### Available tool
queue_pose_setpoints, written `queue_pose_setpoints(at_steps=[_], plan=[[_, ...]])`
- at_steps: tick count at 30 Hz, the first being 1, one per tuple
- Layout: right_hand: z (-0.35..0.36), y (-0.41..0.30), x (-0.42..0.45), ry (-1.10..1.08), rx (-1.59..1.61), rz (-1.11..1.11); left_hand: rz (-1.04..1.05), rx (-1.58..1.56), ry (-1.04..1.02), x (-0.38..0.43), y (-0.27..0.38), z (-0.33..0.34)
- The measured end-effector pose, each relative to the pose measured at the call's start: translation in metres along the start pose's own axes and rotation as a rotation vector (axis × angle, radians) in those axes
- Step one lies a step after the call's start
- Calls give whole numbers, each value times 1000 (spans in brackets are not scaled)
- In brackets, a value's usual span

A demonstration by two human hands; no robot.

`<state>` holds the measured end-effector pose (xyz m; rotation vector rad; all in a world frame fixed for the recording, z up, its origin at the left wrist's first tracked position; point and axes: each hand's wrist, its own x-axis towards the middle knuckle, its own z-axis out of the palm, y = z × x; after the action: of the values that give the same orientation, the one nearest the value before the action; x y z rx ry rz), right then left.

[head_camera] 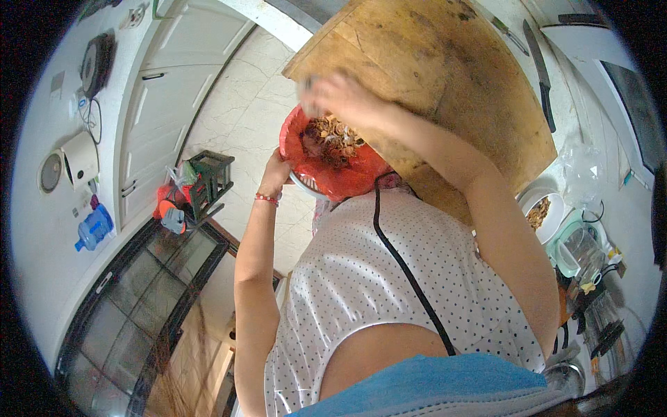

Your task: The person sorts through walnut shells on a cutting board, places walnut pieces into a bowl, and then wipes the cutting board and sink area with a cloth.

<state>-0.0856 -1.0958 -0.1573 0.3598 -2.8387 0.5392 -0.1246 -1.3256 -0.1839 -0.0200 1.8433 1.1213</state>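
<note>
My left hand (276, 171) grips the side of a pale basin or bin (307, 185), which is lined with a red plastic bag (333, 174). Inside the bag lies a heap of brown scraps (336, 136), which look like nut shells, with some whitish bits among them. Above the far rim, at the left edge of the wooden board (432, 68), my right hand (338, 96) is blurred by motion. A greyish thing (311, 96) shows at its fingers, too smeared to name. Part of the bag is hidden by the board's edge.
Right of the board lie a large knife (539, 78) and a peeler (510, 36). A white bowl (555, 211) with brown pieces stands near my right elbow, beside a pale green container (565, 250). A dark stool (208, 182) stands on the floor at left.
</note>
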Motion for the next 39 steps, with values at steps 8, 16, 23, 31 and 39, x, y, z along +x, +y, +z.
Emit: queue_pose_setpoints(at_steps=[8,16,23,31,39], plan=[[-54,30,65,140,228,74,-8,3,-8,-15,-7,-9],[4,-47,-46,22,184,-258,60,-94,-15,-9,-13,1],[-87,29,-105,409,367,531,37,6,-41,-2,-28,-3],[-77,28,-126,330,-214,768,71,-18,-13,-3,-41,-12],[4,-128,-125,157,229,298,-6,50,-139,1,-17,10]])
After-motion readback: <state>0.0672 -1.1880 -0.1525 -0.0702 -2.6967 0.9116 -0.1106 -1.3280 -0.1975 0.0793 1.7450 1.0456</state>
